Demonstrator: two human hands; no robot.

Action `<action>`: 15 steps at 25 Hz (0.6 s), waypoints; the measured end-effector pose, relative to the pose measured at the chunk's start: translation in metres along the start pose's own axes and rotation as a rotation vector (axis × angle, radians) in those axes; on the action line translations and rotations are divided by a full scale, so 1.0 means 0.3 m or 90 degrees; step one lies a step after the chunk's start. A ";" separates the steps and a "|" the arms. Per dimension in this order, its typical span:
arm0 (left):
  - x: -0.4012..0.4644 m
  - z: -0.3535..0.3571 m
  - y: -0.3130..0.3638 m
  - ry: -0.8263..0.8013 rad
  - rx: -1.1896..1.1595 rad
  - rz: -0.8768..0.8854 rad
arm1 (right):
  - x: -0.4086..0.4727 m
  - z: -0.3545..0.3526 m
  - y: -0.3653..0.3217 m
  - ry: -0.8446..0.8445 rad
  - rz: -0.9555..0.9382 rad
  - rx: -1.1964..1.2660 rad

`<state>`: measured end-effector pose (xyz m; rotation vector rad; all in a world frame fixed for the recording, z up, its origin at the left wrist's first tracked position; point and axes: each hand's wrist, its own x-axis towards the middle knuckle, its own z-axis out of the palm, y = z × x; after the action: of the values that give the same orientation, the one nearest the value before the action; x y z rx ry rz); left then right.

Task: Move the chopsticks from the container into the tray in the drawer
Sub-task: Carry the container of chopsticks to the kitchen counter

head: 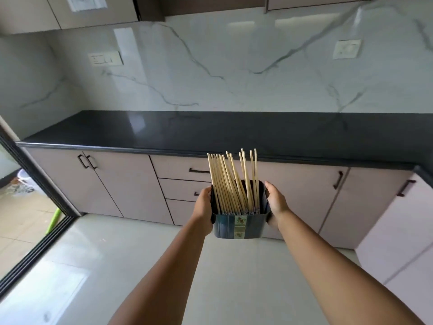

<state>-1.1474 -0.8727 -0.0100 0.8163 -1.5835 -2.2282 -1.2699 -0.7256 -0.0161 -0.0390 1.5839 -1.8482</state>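
A dark blue square container (pixel 239 227) with a pale patterned strip down its front is held in the air in front of me. Several light wooden chopsticks (pixel 230 181) stand upright in it, leaning left. My left hand (pixel 204 204) grips the container's left side and my right hand (pixel 276 201) grips its right side. Behind it is a stack of three shut pink drawers (pixel 178 170) with dark handles under the black counter. No tray is visible.
A black countertop (pixel 210 132) runs along the marble wall, with pink cabinet doors (pixel 70 181) below and a side cabinet run (pixel 403 231) at right. A dark sliding door track (pixel 39 252) lies at left. Pale floor tiles (pixel 145 254) lie below me.
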 end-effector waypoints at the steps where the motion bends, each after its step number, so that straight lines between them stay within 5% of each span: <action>1: 0.077 -0.050 0.037 0.008 -0.003 0.007 | 0.086 0.064 -0.019 -0.001 0.000 -0.011; 9: 0.623 -0.308 0.371 0.119 -0.062 0.003 | 0.605 0.479 -0.229 -0.018 -0.062 0.007; 15: 1.024 -0.344 0.473 0.174 0.079 -0.028 | 0.955 0.576 -0.320 0.045 -0.033 0.055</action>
<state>-1.3437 -1.1661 0.0117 1.1447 -1.5949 -1.9601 -1.4564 -1.0191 -0.0028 0.0241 1.5615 -1.9769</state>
